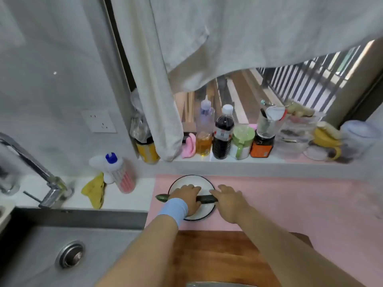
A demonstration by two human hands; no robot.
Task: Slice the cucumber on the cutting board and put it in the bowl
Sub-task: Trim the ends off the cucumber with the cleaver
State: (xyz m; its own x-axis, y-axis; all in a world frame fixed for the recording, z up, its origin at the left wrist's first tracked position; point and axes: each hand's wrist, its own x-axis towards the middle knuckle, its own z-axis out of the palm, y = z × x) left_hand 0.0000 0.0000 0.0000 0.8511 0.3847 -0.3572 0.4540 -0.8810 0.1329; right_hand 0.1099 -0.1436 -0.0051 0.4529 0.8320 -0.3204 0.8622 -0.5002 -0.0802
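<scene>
Nearest to us lies the wooden cutting board (217,255), bare of any cucumber, with both forearms reaching across it. To its left we see the steel sink (41,245) and its round drain (71,254).

Just past the board, on a pink mat (290,204), stands a white bowl (199,182) with a dark rim. The cucumber (206,198) is whole and is held level across the bowl, its left tip jutting past the rim. The left hand (188,198), with a light blue wristband (174,210) on the wrist, has its fingers curled over the cucumber's middle and grips it. The right hand (229,201) lies over the right end with its fingers across the top; we cannot tell whether they close round it.

Further left, a chrome faucet (41,175) leans over the sink, with a yellow cloth (94,190) and a blue-capped bottle (112,166) beside it. On the windowsill (228,162) behind we make out an oil bottle (205,129), a dark sauce bottle (223,133), a green-lidded jar (242,141), an orange-labelled jar (262,147) and a yellow mug (325,141). A wall socket (99,121) sits on the left wall, and a grey curtain (207,38) hangs over the window.
</scene>
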